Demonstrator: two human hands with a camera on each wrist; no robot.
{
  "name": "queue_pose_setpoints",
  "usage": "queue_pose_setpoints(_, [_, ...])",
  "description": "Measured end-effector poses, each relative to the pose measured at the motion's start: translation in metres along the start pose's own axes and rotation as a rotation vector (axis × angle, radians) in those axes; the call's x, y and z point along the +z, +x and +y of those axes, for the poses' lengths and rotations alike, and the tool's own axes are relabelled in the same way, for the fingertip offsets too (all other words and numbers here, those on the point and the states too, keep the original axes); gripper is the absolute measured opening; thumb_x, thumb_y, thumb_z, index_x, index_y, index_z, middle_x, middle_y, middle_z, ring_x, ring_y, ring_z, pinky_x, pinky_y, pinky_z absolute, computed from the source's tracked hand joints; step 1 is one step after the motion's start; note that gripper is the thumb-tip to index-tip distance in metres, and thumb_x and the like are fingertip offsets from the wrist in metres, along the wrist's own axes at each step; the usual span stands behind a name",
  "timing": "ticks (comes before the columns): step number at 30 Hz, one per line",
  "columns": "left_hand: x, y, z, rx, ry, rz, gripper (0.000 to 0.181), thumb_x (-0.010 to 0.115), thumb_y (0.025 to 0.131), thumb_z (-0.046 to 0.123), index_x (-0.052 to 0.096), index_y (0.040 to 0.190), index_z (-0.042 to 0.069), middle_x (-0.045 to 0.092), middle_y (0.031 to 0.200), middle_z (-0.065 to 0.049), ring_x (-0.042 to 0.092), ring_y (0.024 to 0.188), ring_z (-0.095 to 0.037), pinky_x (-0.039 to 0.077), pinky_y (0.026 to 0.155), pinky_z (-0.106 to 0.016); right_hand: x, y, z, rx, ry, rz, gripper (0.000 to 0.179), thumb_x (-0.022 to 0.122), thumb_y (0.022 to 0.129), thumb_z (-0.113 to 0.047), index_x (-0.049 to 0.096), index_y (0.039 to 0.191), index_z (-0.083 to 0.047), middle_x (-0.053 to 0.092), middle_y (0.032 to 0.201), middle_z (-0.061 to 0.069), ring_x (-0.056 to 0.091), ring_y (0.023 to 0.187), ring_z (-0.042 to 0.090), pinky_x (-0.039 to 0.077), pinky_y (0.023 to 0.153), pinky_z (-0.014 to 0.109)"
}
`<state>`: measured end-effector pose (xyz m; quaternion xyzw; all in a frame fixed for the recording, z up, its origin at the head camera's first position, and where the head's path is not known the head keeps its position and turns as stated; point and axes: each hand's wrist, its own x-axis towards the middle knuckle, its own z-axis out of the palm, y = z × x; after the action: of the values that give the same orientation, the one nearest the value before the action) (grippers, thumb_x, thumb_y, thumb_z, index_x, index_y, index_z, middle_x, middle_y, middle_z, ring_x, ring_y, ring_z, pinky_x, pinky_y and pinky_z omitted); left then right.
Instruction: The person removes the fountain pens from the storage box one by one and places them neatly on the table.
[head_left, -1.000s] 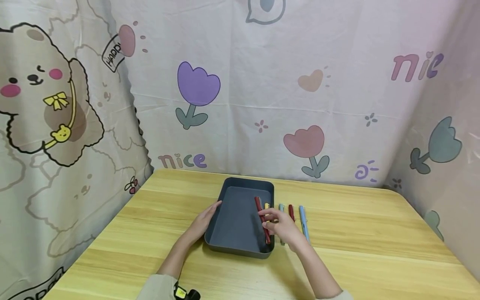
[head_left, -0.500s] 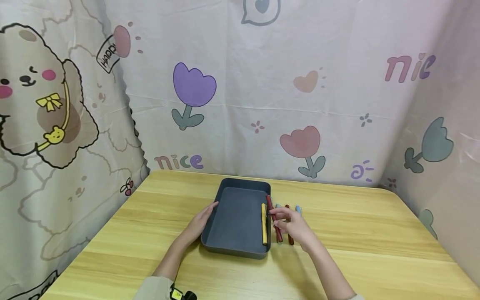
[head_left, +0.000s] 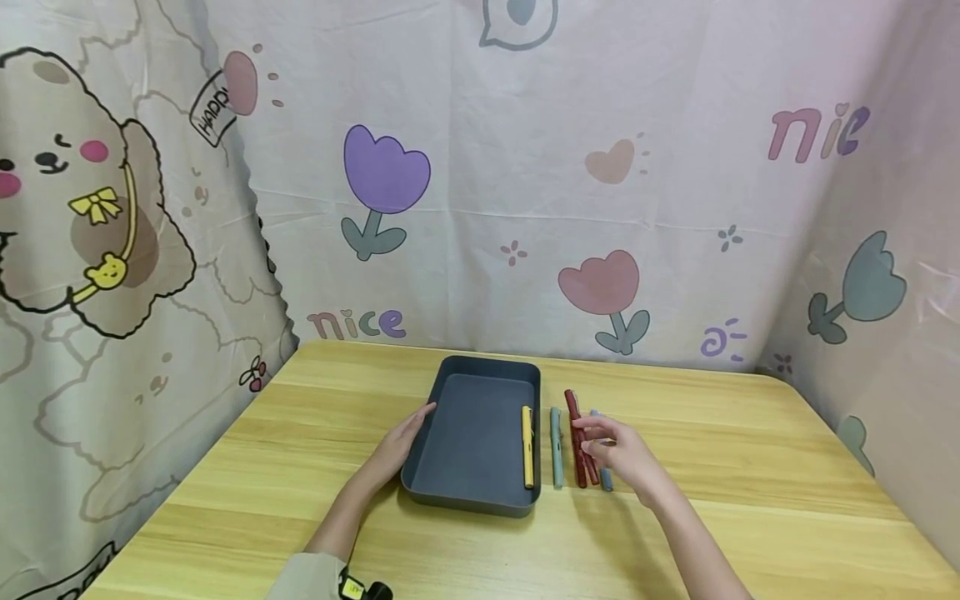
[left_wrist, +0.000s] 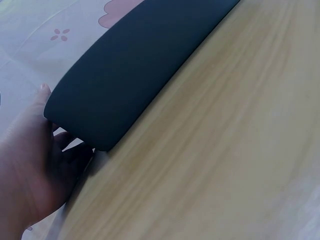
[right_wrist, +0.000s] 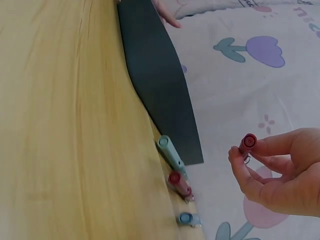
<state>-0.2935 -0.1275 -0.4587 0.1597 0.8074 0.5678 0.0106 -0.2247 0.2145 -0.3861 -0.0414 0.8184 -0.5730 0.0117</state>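
Observation:
In the head view, my left hand [head_left: 395, 450] rests against the left wall of a dark grey tray [head_left: 468, 504]. A yellow pen [head_left: 528, 450] lies inside the tray along its right side. My right hand [head_left: 617, 448] pinches a red pen [head_left: 572, 404] between thumb and fingers. The right wrist view shows this red pen [right_wrist: 248, 141] raised above the table, end toward the camera. Under it on the table lie a darker red pen [head_left: 580, 472] and a light blue pen [head_left: 607, 479], both partly covered. A light green pen [head_left: 557, 450] lies between them and the tray.
The wooden table [head_left: 337, 392] carries the tray and pens. Behind it and at both sides hangs a printed cloth [head_left: 495, 167]. A black device with a yellow label [head_left: 352, 587] is at the left sleeve [head_left: 307, 577].
My right hand has carried the red pen rightward, from over the tray to above the other pens. This uncovers the yellow and green pens. The left hand stays at the tray.

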Motion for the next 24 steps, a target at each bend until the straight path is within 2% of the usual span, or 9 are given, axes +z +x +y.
queue_pose_setpoints(3, [-0.001,-0.002,0.007,-0.002,-0.013,-0.007,0.046,0.027,0.103,0.027,0.036,0.14,0.001,0.029,0.144,-0.019,0.021,0.133,-0.034,0.014,0.107,-0.048,-0.005,-0.002,0.001,0.004,-0.005,0.006,0.032,0.053,0.088,0.005,0.055,0.12,0.005,0.056,0.106,0.02,0.059,0.086,0.026,0.051,0.071,0.035])
queue_pose_setpoints(10, [-0.003,-0.014,0.036,0.003,0.005,-0.024,0.043,0.026,0.103,0.018,0.035,0.138,-0.005,0.029,0.142,-0.024,0.022,0.132,-0.037,0.017,0.106,-0.048,-0.015,-0.005,0.005,0.001,0.008,0.006,0.034,0.053,0.088,0.005,0.052,0.122,0.008,0.055,0.11,0.026,0.059,0.09,0.029,0.052,0.075,0.037])
queue_pose_setpoints(16, [-0.002,-0.015,0.038,0.0,-0.002,-0.025,0.043,0.026,0.103,0.018,0.035,0.138,-0.005,0.029,0.142,-0.024,0.021,0.132,-0.036,0.016,0.106,-0.048,-0.022,-0.005,0.009,0.001,0.007,0.016,0.034,0.051,0.088,0.006,0.051,0.122,0.009,0.054,0.111,0.028,0.057,0.095,0.034,0.051,0.078,0.037])
queue_pose_setpoints(24, [-0.002,-0.013,0.036,0.003,-0.01,-0.034,0.043,0.025,0.103,0.017,0.034,0.138,-0.006,0.028,0.142,-0.024,0.021,0.132,-0.037,0.016,0.107,-0.048,-0.029,-0.003,0.014,0.004,0.033,0.023,0.035,0.05,0.088,0.008,0.048,0.123,0.012,0.052,0.112,0.031,0.059,0.09,0.033,0.052,0.076,0.036])
